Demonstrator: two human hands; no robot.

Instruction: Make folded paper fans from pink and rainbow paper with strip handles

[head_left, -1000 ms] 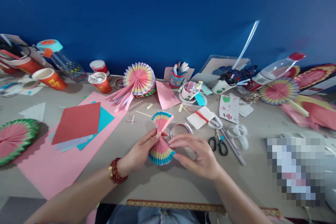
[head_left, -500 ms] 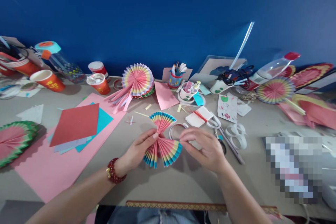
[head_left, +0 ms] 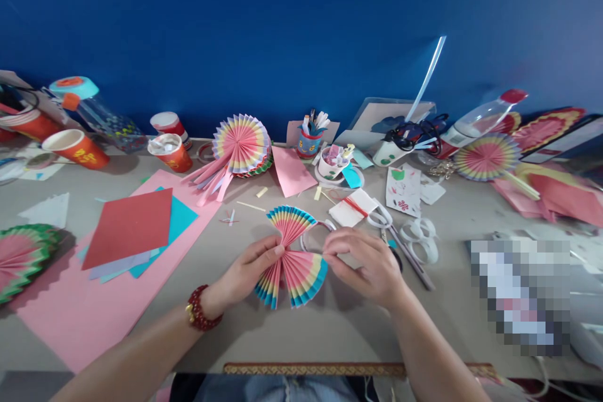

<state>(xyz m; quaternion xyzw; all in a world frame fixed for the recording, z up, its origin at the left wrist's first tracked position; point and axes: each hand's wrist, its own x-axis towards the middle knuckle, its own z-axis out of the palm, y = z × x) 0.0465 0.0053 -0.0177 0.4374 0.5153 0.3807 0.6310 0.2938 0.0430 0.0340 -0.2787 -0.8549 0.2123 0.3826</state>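
A pleated paper fan [head_left: 304, 273] in pink, yellow and blue is spread in several wedges above the middle of the table. My left hand [head_left: 257, 264], with a red bead bracelet at the wrist, pinches it at its centre. My right hand [head_left: 360, 260] has thumb and forefinger pressed together at the upper right corner of the lower right wedge. Just behind the fan lies a roll of clear tape [head_left: 308, 240], partly hidden by my right hand. White-handled scissors [head_left: 379, 217] lie beyond the right hand.
Coloured sheets [head_left: 129, 226] lie on a large pink sheet [head_left: 56, 333] at the left. A finished pleated fan [head_left: 241, 144], paper cups [head_left: 78, 149] and a clear bottle [head_left: 485, 119] stand along the blue wall. A purple stick [head_left: 414, 260] is right of my right hand.
The fan's lower wedges have opened slightly wider and dipped a little. Both hands keep their grip. The whole view has shifted slightly, with the table items now further left.
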